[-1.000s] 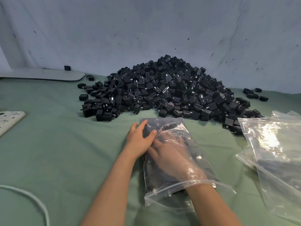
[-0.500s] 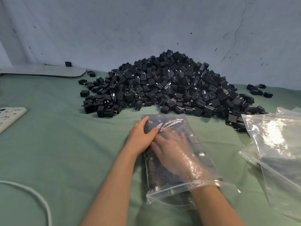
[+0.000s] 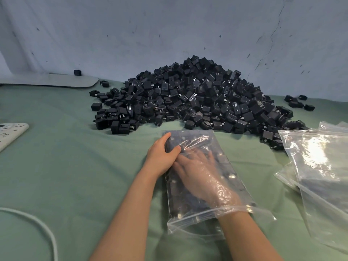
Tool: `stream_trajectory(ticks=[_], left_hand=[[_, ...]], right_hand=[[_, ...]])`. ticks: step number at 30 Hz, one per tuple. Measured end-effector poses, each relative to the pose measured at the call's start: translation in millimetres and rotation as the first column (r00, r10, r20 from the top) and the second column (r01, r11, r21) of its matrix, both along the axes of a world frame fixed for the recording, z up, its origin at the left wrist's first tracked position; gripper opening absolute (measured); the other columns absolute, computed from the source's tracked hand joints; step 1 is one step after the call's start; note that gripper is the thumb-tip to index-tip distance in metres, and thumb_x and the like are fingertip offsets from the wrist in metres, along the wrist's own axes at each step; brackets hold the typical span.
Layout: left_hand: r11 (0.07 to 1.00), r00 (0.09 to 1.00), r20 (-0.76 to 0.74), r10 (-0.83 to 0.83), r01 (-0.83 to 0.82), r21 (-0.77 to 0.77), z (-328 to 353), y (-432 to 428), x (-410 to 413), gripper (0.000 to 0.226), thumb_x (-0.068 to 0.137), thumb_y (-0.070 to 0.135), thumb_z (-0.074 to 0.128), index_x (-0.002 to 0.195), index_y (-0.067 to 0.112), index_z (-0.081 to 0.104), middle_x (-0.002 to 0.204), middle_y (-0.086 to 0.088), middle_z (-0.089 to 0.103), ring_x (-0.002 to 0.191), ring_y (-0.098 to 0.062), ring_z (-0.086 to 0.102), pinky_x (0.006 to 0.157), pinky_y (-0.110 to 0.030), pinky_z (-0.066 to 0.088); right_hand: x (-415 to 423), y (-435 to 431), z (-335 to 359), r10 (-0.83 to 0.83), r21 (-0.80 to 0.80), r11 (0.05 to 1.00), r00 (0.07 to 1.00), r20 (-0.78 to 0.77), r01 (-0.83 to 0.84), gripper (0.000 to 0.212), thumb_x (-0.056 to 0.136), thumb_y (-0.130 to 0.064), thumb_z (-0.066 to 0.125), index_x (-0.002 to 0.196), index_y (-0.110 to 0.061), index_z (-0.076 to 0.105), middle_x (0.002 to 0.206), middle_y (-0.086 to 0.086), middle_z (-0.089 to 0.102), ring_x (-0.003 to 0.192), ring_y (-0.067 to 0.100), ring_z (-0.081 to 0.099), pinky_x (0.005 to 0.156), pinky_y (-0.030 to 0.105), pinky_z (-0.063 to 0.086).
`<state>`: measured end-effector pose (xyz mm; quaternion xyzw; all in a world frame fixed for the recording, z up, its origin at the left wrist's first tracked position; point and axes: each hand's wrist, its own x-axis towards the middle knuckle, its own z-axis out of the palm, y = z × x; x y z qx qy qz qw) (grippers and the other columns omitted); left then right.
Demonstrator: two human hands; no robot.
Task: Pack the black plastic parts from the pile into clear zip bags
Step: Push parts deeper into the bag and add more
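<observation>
Head view: the pile of black plastic parts (image 3: 197, 97) is a wide mound of small matte boxy blocks, some with metal prongs. It sits far centre on the green cloth (image 3: 66, 166), against a scuffed pale wall (image 3: 169, 34). A few stray parts (image 3: 299, 102) lie far right, apart from the mound.

The clear zip bag (image 3: 233, 185) lies flat at near centre, just short of the pile. Its film is glossy and wrinkled, its mouth faces near, and dark parts are layered inside.

The left hand (image 3: 162, 157) grasps the bag's far-left edge, with fingers curled over the rim and the thumb on top. The right hand (image 3: 197, 172) is inside the bag up to the wrist, fingers spread roughly straight and lying on the parts, released.

The spare bags (image 3: 320, 166) are a shiny, crumpled stack at right. A white cable (image 3: 43, 228) curves at near left, a white power strip (image 3: 9, 132) sits at the left edge, and a flat grey board (image 3: 56, 81) lies far left.
</observation>
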<state>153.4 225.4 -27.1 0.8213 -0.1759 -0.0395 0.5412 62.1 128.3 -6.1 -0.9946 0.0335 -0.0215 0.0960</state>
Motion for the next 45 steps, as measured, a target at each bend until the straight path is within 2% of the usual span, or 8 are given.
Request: stream_trajectory(ticks=[4,15,27,40,43,45], left_hand=[[1.000,1.000,0.010,0.011,-0.012,0.011,0,-1,-1,0.059,0.089,0.023,0.061,0.143,0.018,0.038,0.148,-0.001,0.040,0.135,-0.014,0.036,0.111,-0.028,0.028],[0.999,0.999,0.018,0.032,-0.033,0.024,1,-1,-2,0.054,0.090,0.024,0.059,0.141,0.021,0.042,0.144,0.000,0.044,0.133,-0.015,0.039,0.110,-0.031,0.031],[0.999,0.999,0.004,0.039,-0.039,0.010,0,-2,-2,0.055,0.089,0.022,0.058,0.142,0.022,0.041,0.145,0.000,0.043,0.132,-0.015,0.039,0.110,-0.030,0.031],[0.999,0.999,0.011,0.046,-0.046,0.009,0,-2,-3,0.054,0.090,0.019,0.057,0.141,0.021,0.041,0.144,-0.001,0.044,0.130,-0.015,0.041,0.109,-0.030,0.032],[0.999,0.999,0.020,0.048,-0.048,0.010,0,-2,0,0.054,0.090,0.017,0.057,0.141,0.020,0.042,0.142,0.000,0.046,0.128,-0.014,0.043,0.104,-0.024,0.031],[0.999,0.999,0.028,0.047,-0.048,0.024,-1,-2,1,0.053,0.090,0.016,0.057,0.141,0.019,0.042,0.142,-0.001,0.046,0.128,-0.015,0.043,0.102,-0.022,0.030]], right_hand=[[3,0,-1,-0.006,-0.022,1.000,0.999,-0.038,0.005,0.048,0.103,-0.047,0.016,0.147,-0.033,0.028,0.159,-0.007,0.018,0.147,0.024,0.013,0.117,0.056,0.001],[9,-3,-8,-0.004,0.011,1.000,1.000,0.013,0.003,0.046,0.102,-0.047,0.020,0.144,-0.035,0.032,0.158,-0.010,0.018,0.146,0.022,0.011,0.116,0.060,0.001],[9,-4,-10,-0.006,0.021,1.000,1.000,0.006,0.006,0.045,0.102,-0.045,0.020,0.144,-0.034,0.033,0.160,-0.008,0.013,0.147,0.026,0.011,0.117,0.056,-0.003],[6,-2,-7,-0.004,-0.005,1.000,1.000,0.010,0.005,0.044,0.103,-0.044,0.020,0.144,-0.035,0.031,0.159,-0.007,0.016,0.147,0.023,0.012,0.117,0.055,-0.001],[-3,0,-1,-0.005,-0.025,1.000,1.000,-0.025,0.005,0.043,0.103,-0.040,0.021,0.146,-0.036,0.025,0.161,-0.004,0.010,0.148,0.024,0.004,0.117,0.056,-0.005],[-17,1,5,-0.034,-0.004,0.999,0.998,-0.057,0.034,0.045,0.104,-0.038,0.021,0.149,-0.036,0.018,0.161,-0.003,0.002,0.148,0.021,-0.005,0.117,0.051,-0.010]])
